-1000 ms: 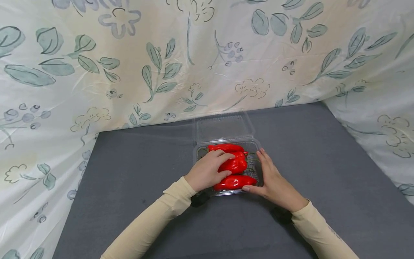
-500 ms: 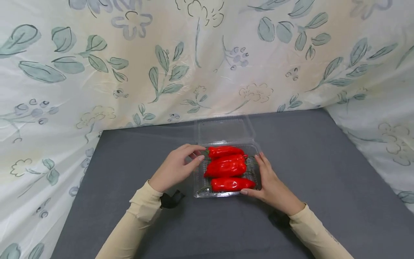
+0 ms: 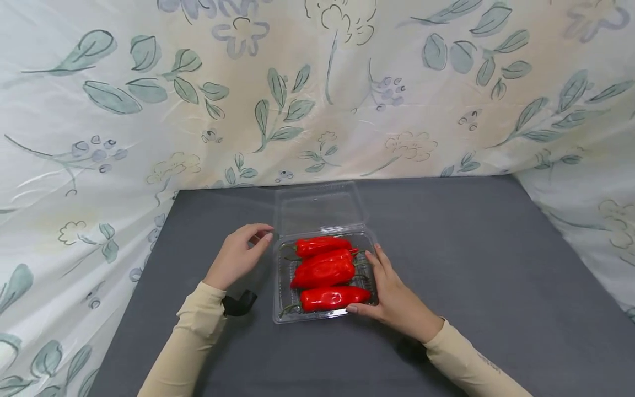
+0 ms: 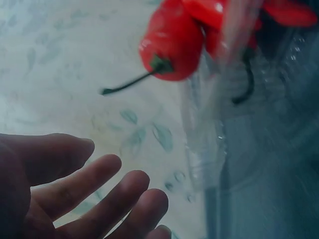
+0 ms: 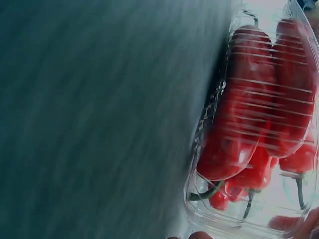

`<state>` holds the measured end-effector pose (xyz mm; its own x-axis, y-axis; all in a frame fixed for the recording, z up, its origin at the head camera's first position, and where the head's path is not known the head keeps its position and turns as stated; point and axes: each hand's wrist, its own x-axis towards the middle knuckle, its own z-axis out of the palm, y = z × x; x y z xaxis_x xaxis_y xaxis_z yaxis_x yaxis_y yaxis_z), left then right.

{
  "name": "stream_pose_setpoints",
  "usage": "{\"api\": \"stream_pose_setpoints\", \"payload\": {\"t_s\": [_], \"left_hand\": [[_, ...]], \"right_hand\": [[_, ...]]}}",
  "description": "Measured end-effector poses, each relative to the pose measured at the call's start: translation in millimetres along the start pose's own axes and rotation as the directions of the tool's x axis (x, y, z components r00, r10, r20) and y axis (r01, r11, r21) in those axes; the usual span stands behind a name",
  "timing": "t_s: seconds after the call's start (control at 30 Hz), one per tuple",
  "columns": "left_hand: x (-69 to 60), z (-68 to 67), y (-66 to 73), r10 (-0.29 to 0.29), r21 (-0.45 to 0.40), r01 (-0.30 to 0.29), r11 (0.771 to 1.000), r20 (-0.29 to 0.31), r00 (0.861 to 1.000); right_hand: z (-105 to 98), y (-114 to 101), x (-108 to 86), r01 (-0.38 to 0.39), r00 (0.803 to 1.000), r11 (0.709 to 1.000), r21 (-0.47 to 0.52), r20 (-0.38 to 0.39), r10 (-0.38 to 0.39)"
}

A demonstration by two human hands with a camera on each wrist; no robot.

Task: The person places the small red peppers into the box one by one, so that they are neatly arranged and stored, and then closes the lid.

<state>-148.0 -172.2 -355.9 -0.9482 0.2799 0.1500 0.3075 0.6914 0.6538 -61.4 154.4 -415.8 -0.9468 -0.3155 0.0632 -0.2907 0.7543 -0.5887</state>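
Note:
A clear plastic clamshell container [image 3: 283,318] sits on the dark cloth with its lid [image 3: 317,212] laid back, away from me. Several long red peppers [image 3: 324,270] with green stems lie crosswise in its base. My right hand [image 3: 404,303] holds the container's right end, thumb at the near corner and fingers along the side. Through the clear wall, peppers [image 5: 244,99] fill the right wrist view. Just left of the container, my left hand [image 3: 238,255] hovers with loosely bent fingers and nothing in them. In the left wrist view its fingers [image 4: 94,179] are apart from the peppers [image 4: 174,45].
A dark grey cloth [image 3: 471,264] covers the table. Floral fabric [image 3: 347,110] hangs behind it and along both sides. A black strap [image 3: 240,303] shows at my left wrist.
My left hand has let go of the peppers and drawn back to the left. The container has shifted left and toward me with the right hand on it. The head view has turned slightly left.

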Motion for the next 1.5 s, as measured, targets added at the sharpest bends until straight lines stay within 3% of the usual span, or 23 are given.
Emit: {"api": "stream_pose_setpoints", "payload": {"t_s": [0.23, 0.4, 0.5, 0.63, 0.7, 0.87, 0.97, 1.2, 1.3, 1.5], "left_hand": [[-5.8, -13.0, -21.2, -0.107, -0.004, 0.107, 0.994, -0.010, 0.994], [7.6, -14.2, -26.8, -0.183, -0.008, 0.183, 0.983, 0.027, 0.983], [23.6, -13.1, -30.2, -0.238, -0.001, 0.239, 0.971, 0.077, 0.968], [49.5, -8.5, -30.0, -0.291, 0.068, 0.284, 0.956, 0.150, 0.945], [61.3, -5.3, -29.2, -0.304, 0.112, 0.288, 0.951, 0.182, 0.935], [84.1, 2.5, -29.8, -0.343, 0.147, 0.316, 0.937, 0.228, 0.911], [90.5, 5.1, -34.2, -0.374, 0.144, 0.349, 0.926, 0.222, 0.901], [94.4, 7.0, -48.2, -0.427, 0.026, 0.437, 0.899, 0.263, 0.865], [94.9, 4.7, -45.9, -0.427, 0.020, 0.436, 0.900, 0.240, 0.872], [94.2, -5.6, -29.0, -0.343, -0.002, 0.347, 0.938, 0.135, 0.929]], "right_hand": [[3.2, -15.7, 0.3, 0.010, 1.000, 0.998, -0.060, 0.008, -0.009], [-28.5, -20.8, 10.6, -0.063, 0.997, 0.998, 0.013, 0.047, 0.062], [-54.9, -20.7, 35.4, -0.112, 0.992, 0.992, 0.056, 0.062, 0.108], [-80.2, -4.1, 81.5, -0.161, 0.981, 0.986, 0.043, 0.119, 0.155], [-85.2, 9.0, 106.4, -0.193, 0.964, 0.980, 0.057, 0.194, 0.179], [-81.9, 38.8, 153.4, -0.294, 0.901, 0.943, 0.154, 0.374, 0.219], [-76.1, 47.3, 165.7, -0.316, 0.891, 0.928, 0.195, 0.396, 0.221], [-65.6, 61.0, 173.9, -0.335, 0.892, 0.907, 0.256, 0.397, 0.217], [-67.3, 61.9, 174.8, -0.329, 0.898, 0.902, 0.280, 0.389, 0.207], [-84.3, 51.9, 167.9, -0.284, 0.931, 0.904, 0.320, 0.317, 0.181]]}}
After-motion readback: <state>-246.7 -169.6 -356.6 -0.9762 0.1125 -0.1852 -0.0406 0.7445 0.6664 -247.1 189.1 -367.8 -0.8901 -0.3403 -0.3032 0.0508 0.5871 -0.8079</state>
